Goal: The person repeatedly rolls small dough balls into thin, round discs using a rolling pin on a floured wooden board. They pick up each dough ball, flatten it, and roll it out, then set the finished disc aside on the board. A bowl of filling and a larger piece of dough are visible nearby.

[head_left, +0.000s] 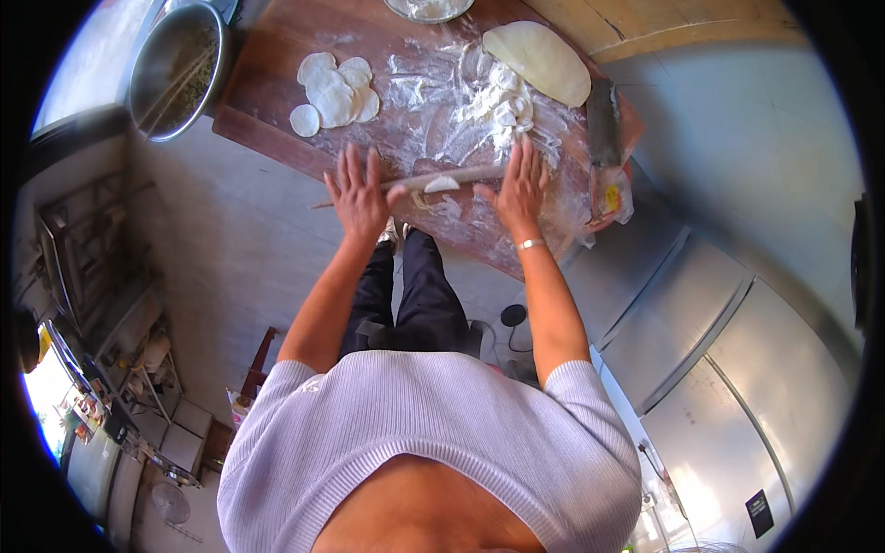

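Observation:
My left hand (359,196) and my right hand (519,191) lie flat, fingers stretched, over the two ends of a thin wooden rolling pin (479,173). Under the pin, between my hands, shows a small white piece of dough (442,184). The floury wooden board (267,88) carries it all. Thin round dough wrappers (332,97) overlap in a pile beyond my left hand. Beyond my right hand are several small floured dough pieces (510,111), and behind them a large smooth lump of dough (539,63).
At the far left stands a metal bowl (224,69) with a greenish chopped mix and chopsticks. A flour bowl (429,13) sits at the far edge. A dark flat blade (604,124) and a plastic bag (623,198) lie at the board's right side. Steel cabinets (710,323) stand to the right.

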Action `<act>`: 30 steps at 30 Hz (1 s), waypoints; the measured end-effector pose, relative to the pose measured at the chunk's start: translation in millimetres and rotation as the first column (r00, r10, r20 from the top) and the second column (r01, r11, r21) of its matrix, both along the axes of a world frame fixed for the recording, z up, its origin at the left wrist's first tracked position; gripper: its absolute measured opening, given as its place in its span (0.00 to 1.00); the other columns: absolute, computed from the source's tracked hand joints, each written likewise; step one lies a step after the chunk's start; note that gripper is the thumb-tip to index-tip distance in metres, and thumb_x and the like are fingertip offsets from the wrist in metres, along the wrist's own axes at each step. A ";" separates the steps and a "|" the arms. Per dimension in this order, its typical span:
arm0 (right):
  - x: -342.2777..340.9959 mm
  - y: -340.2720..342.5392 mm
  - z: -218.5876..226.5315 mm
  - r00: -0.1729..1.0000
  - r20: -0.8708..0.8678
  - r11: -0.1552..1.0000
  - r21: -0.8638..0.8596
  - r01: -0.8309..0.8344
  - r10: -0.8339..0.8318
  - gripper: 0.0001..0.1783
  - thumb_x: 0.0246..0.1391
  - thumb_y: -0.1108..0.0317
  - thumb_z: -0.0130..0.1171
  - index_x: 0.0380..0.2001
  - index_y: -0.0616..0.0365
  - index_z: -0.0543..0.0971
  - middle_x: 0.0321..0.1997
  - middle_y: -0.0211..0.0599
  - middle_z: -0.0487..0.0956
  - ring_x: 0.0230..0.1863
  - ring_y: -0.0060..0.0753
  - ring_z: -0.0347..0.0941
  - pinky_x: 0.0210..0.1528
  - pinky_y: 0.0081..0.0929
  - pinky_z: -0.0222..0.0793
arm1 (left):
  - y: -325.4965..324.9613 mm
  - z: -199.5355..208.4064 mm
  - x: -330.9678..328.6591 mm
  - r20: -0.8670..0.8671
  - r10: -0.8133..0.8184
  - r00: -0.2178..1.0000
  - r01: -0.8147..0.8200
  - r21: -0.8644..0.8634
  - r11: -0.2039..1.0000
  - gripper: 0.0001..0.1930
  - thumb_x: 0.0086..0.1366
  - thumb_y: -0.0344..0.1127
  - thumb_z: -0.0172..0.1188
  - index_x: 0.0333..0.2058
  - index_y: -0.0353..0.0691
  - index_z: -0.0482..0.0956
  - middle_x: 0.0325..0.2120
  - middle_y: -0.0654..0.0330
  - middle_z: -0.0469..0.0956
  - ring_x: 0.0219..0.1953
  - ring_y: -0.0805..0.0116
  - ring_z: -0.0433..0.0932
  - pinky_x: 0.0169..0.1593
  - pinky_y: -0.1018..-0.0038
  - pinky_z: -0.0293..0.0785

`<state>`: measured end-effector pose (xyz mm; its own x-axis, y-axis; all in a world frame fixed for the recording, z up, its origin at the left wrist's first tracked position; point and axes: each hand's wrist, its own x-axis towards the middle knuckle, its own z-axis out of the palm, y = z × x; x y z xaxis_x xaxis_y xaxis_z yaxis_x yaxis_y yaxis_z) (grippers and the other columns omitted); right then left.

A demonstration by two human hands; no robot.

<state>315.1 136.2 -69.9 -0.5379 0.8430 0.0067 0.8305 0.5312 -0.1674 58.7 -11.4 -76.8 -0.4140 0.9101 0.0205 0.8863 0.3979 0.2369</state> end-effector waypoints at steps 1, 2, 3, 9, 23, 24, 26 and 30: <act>14.1 -14.2 0.1 0.999 0.029 0.999 -0.028 -0.020 0.020 0.64 0.46 0.22 0.53 0.71 0.65 0.56 0.76 0.55 0.55 0.75 0.58 0.52 0.71 0.60 0.46 | -12.1 3.4 5.6 0.001 -0.048 0.999 0.048 -0.007 0.999 0.43 0.62 0.72 0.51 0.66 0.45 0.68 0.70 0.45 0.58 0.72 0.44 0.55 0.70 0.37 0.44; 33.4 -30.1 -1.9 0.997 0.062 0.998 -0.052 -0.033 0.037 0.63 0.46 0.23 0.54 0.71 0.64 0.56 0.76 0.54 0.55 0.75 0.57 0.52 0.71 0.60 0.46 | -22.7 17.6 16.6 0.072 -0.052 0.996 0.055 -0.038 0.998 0.38 0.62 0.63 0.58 0.65 0.47 0.70 0.70 0.49 0.59 0.72 0.48 0.57 0.70 0.39 0.46; 44.1 -41.4 1.3 0.994 0.092 0.996 -0.077 -0.054 0.061 0.63 0.46 0.24 0.55 0.71 0.63 0.55 0.77 0.54 0.55 0.75 0.56 0.52 0.71 0.60 0.47 | -36.4 23.9 24.0 0.081 -0.041 0.996 0.046 -0.064 0.997 0.34 0.61 0.58 0.61 0.62 0.48 0.72 0.69 0.51 0.61 0.71 0.50 0.59 0.70 0.40 0.48; 16.4 -51.4 24.9 0.965 0.070 0.946 -0.227 -0.229 0.251 0.53 0.50 0.28 0.56 0.66 0.61 0.68 0.75 0.44 0.61 0.75 0.48 0.53 0.71 0.55 0.50 | -67.3 -0.1 36.9 0.103 0.021 0.994 -0.027 0.061 0.998 0.17 0.56 0.35 0.65 0.46 0.47 0.79 0.61 0.59 0.72 0.63 0.54 0.68 0.67 0.50 0.58; 25.3 -33.8 -0.6 0.992 -0.022 0.991 0.049 -0.125 0.126 0.55 0.52 0.22 0.45 0.66 0.62 0.65 0.71 0.46 0.63 0.70 0.52 0.58 0.68 0.58 0.52 | -22.8 7.8 7.6 0.055 -0.007 0.998 0.006 0.007 1.000 0.30 0.58 0.47 0.67 0.59 0.54 0.74 0.68 0.57 0.63 0.70 0.51 0.60 0.69 0.42 0.51; 21.4 -23.1 -3.5 0.994 -0.036 0.993 0.063 -0.097 0.100 0.57 0.53 0.21 0.45 0.66 0.63 0.63 0.72 0.48 0.62 0.70 0.55 0.57 0.68 0.59 0.51 | -7.6 8.7 1.7 0.051 -0.019 0.998 0.019 0.014 1.000 0.34 0.58 0.50 0.67 0.63 0.55 0.71 0.70 0.56 0.60 0.71 0.49 0.58 0.70 0.40 0.49; 6.3 -1.9 -5.3 0.995 -0.083 0.996 0.081 -0.040 0.047 0.57 0.52 0.21 0.44 0.67 0.64 0.62 0.72 0.49 0.62 0.70 0.56 0.57 0.68 0.59 0.51 | 10.1 10.0 -2.1 0.036 -0.021 0.999 0.021 0.006 1.000 0.39 0.57 0.56 0.67 0.67 0.55 0.68 0.72 0.55 0.57 0.73 0.48 0.55 0.70 0.37 0.46; 27.4 -33.7 -11.3 0.995 -0.067 0.997 0.034 -0.070 0.072 0.59 0.51 0.21 0.48 0.69 0.63 0.60 0.74 0.51 0.60 0.71 0.57 0.57 0.68 0.58 0.50 | -6.4 14.2 4.4 0.061 -0.065 0.996 0.071 -0.101 0.992 0.45 0.54 0.62 0.66 0.68 0.54 0.66 0.72 0.54 0.56 0.73 0.48 0.54 0.70 0.36 0.45</act>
<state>342.5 102.5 -81.2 -0.5938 0.8015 0.0712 0.7778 0.5944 -0.2043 63.1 -17.8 -62.6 -0.3488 0.9322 -0.0966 0.8981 0.3619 0.2497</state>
